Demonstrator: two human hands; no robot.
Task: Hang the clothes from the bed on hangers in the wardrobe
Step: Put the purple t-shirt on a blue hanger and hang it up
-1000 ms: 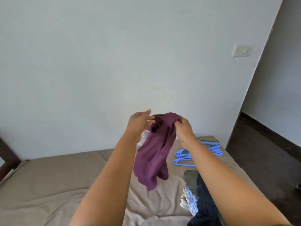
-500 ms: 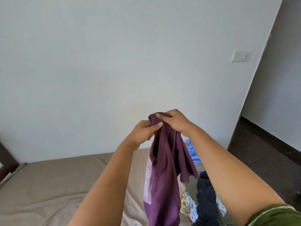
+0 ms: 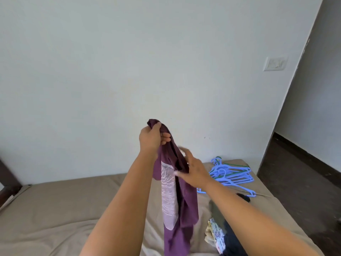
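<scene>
**Purple shirt up in the air, left hand on top**

The purple shirt (image 3: 177, 183) hangs straight down in front of me, over the bed (image 3: 55, 206), its top bunched at about 12 o'clock from my wrists and its hem dropping out of view toward 6. A pale printed panel runs down its front. My left hand (image 3: 152, 138) has the top of it — fingers curled round the gathered fabric, thumb over the upper edge, gripping. My right hand (image 3: 193, 170) sits lower, at about 4 o'clock from the left, fingers spread and fairly straight against the dark fold of the shirt — blurred, so I cannot tell whether the thumb is pinching cloth or only touching it.

Out at 3 o'clock from the shirt, a heap of blue hangers (image 3: 231, 175) lies on the bed near its far corner, with a green one mixed in. Down at 5 o'clock, a pile of clothes (image 3: 219, 235) rests on the bed — something dark, something floral. Behind it all, the white wall (image 3: 129, 61), with a light switch (image 3: 275, 64) up at 2 o'clock beside the doorway (image 3: 311, 108).
</scene>
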